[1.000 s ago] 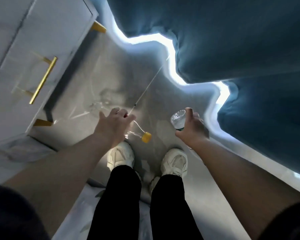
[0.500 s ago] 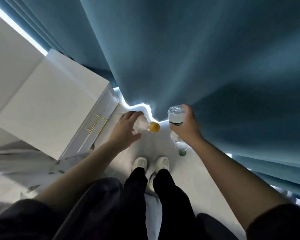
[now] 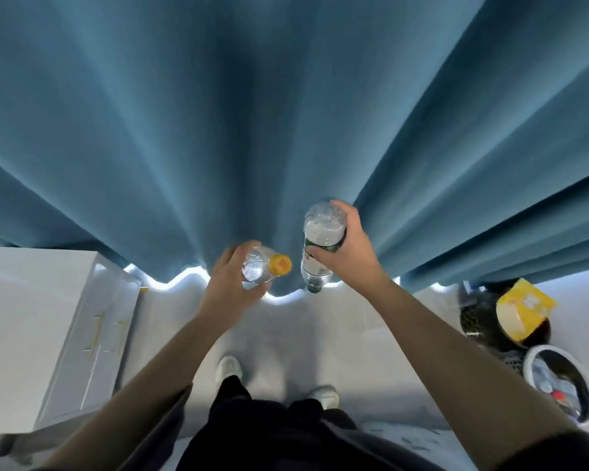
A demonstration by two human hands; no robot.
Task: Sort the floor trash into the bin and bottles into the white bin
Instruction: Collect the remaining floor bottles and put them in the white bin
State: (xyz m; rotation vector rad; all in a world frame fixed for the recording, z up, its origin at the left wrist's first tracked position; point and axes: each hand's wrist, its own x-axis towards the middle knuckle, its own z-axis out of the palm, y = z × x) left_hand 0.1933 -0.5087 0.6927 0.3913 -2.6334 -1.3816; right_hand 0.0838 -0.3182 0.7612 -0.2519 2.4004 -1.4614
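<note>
Now: left hand [image 3: 230,290] grips a small yellow-capped bottle [image 3: 262,266]; right hand [image 3: 349,253] grips a larger green-labelled bottle [image 3: 320,243], cap down. Both held off the floor [image 3: 286,334], near the curtain [image 3: 218,130]. Carry step, probably. Next: swing right, drop both in the white bin [image 3: 527,368], not the dark bin [image 3: 473,317] beside it.

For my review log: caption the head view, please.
Left hand holds orange-capped bottle, right hand a green-labelled bottle, before the blue curtain.
</note>
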